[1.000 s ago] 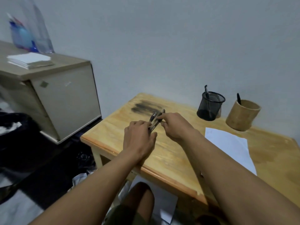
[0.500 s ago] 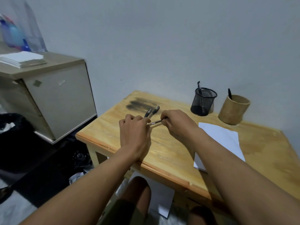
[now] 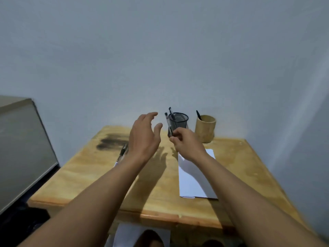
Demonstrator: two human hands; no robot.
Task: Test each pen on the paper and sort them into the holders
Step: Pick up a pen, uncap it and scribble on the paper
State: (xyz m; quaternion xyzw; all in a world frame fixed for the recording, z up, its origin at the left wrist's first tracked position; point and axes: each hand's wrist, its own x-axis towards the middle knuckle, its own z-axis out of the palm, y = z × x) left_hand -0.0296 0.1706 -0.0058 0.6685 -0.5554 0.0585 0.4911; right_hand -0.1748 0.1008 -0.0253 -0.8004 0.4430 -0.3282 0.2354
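Note:
My right hand (image 3: pixel 187 143) pinches a clear pen with a black cap (image 3: pixel 168 122), held nearly upright in front of the black mesh holder (image 3: pixel 179 122). That holder has a pen standing in it. To its right the bamboo holder (image 3: pixel 205 128) holds one black pen (image 3: pixel 198 115). My left hand (image 3: pixel 144 138) hovers above the table with fingers spread, holding nothing. Other pens (image 3: pixel 122 152) lie on the wooden table (image 3: pixel 85 175) just left of my left wrist, partly hidden by it. White paper (image 3: pixel 192 180) lies below my right hand.
A dark smudge (image 3: pixel 111 141) marks the table's far left corner. A beige cabinet (image 3: pixel 21 148) stands to the left of the table. The grey wall rises right behind the holders. More white paper (image 3: pixel 128 234) lies on the floor under the table's near edge.
My right hand pulled one pen out of the bundle and raised it toward the mesh holder. My left hand let go of the remaining pens, which now lie on the table, and opened.

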